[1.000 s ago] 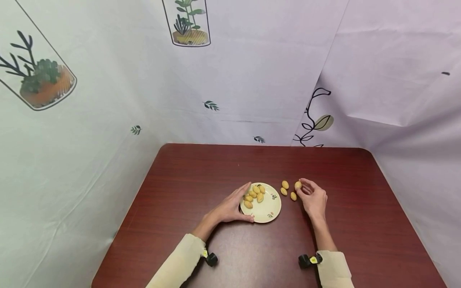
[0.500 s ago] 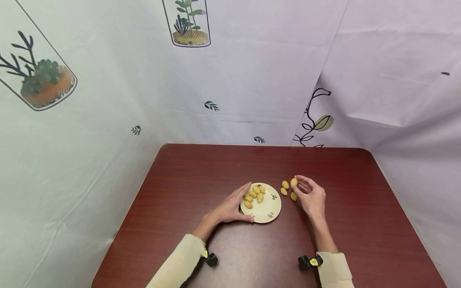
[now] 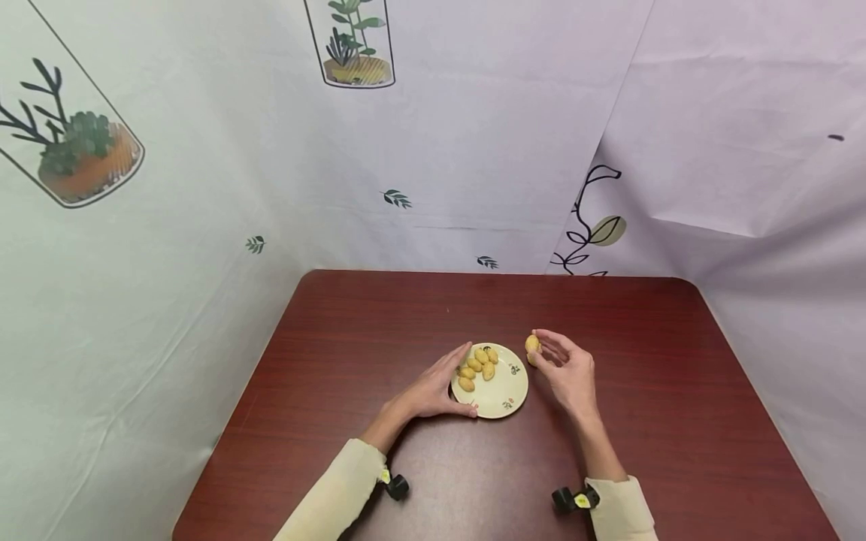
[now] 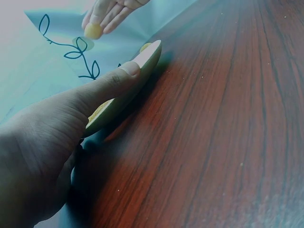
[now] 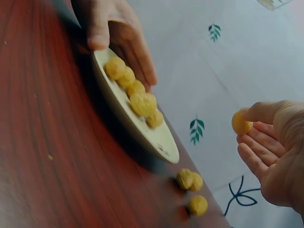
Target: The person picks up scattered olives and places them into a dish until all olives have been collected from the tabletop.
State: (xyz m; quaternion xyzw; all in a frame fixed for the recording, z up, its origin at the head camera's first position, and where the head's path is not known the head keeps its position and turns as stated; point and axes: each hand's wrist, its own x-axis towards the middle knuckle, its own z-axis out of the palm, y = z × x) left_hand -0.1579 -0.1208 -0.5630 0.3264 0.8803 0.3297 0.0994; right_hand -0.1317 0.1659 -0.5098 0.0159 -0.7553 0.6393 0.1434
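Note:
A small cream plate (image 3: 501,398) with a leaf pattern sits on the table, bearing several small yellow oval fruits (image 3: 481,356) along its left and far side. My left hand (image 3: 433,389) holds the plate's left edge, thumb at the near rim and fingers round the far rim. Just right of the plate, my right hand (image 3: 570,376) pinches one yellow fruit (image 5: 242,123) between thumb and fingertips, raised above the table in the right wrist view. Below it lie three loose yellow fruits (image 5: 197,205), mostly hidden behind that hand in the head view.
The dark red wooden table (image 3: 379,315) has rounded far corners. Pale printed cloth (image 3: 433,150) hangs right behind it and along both sides. Each wrist wears a small black camera (image 3: 398,487) on a strap.
My right hand has moved left with the pinched yellow fruit, from beyond the loose ones to close beside the plate's right rim. The left hand and plate have stayed put.

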